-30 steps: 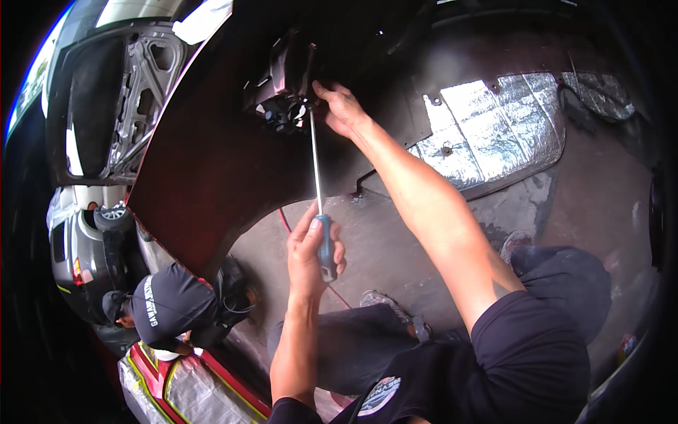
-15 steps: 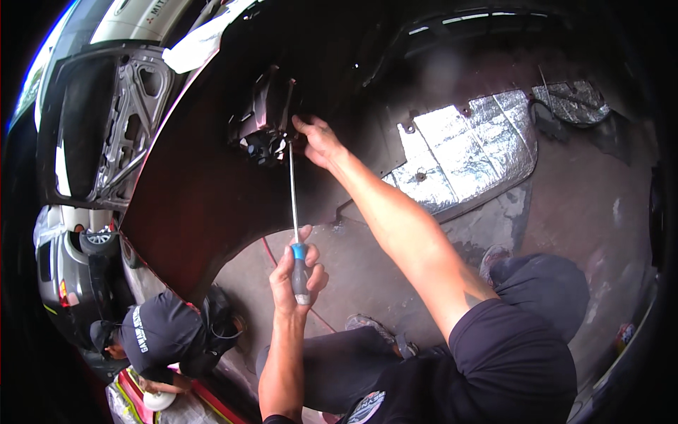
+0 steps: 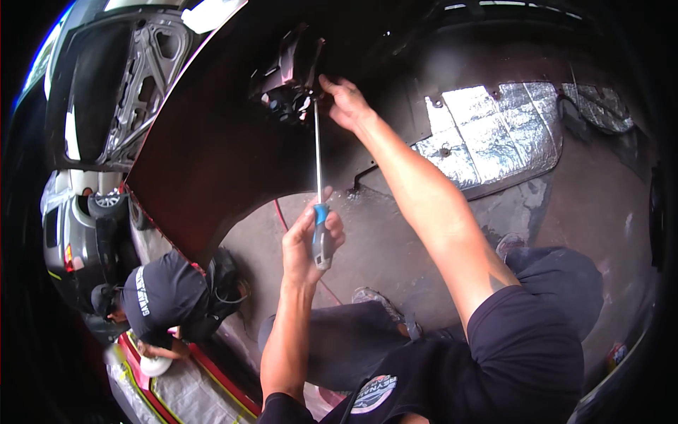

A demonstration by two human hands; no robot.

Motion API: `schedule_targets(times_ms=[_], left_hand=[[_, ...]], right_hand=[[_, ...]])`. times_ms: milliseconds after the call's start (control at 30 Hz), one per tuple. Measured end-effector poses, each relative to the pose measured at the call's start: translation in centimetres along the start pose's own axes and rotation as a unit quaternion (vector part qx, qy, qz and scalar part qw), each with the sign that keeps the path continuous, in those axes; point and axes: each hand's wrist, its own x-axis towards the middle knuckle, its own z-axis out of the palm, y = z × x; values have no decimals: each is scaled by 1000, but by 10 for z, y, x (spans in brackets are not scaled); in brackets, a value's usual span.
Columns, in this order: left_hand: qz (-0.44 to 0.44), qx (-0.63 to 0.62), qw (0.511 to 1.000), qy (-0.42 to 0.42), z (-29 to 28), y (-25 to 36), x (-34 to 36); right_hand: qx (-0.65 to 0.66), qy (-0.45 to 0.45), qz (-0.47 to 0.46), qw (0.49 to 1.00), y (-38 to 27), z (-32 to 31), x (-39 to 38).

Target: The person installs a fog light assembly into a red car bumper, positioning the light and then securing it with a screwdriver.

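My left hand [image 3: 308, 239] is wrapped round the blue and grey handle of a screwdriver [image 3: 318, 169], below a dark panel with a curved cut-out. Its long shaft points up, and the tip meets the lower right side of a dark part with shiny pieces [image 3: 288, 95] set in the panel. Just right of that tip, my right hand [image 3: 346, 104] is closed with curled fingers beside the part. Shadow hides what those fingers hold, if anything. The dark reddish panel [image 3: 205, 155] spreads to the left of the part.
Silver foil-faced sheeting [image 3: 487, 134] lies at the right. A red hose [image 3: 280, 214] runs behind my left hand. At lower left, a person [image 3: 166, 293] bends over a red panel [image 3: 212, 385] with a round white tool. A grey car [image 3: 74, 237] and a bare door frame [image 3: 116, 85] stand beyond.
The view has shifted, so the panel, part and both hands appear higher and farther right. The screwdriver stays at the part in my left hand. The other person's arm has moved slightly.
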Motion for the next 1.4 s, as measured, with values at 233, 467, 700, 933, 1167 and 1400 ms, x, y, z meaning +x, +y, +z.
schedule_targets(times_ms=[233, 467, 700, 933, 1167, 1400], left_hand=[[76, 325, 939, 80, 8, -6, 4], [91, 293, 946, 106, 7, -14, 5], [-20, 48, 995, -86, -18, -1, 8], [41, 186, 982, -16, 1, -9, 6], [59, 262, 962, 43, 10, -13, 3], [81, 314, 944, 68, 9, -19, 3]], right_hand=[[10, 2, -22, 1000, 7, -6, 5], [13, 13, -9, 1000, 9, -1, 2], [23, -7, 3, 1000, 6, -3, 1], [-8, 15, -15, 1000, 6, 4, -6], [-42, 26, -37, 998, 4, 8, -7], [-36, 11, -39, 999, 11, 0, -4]])
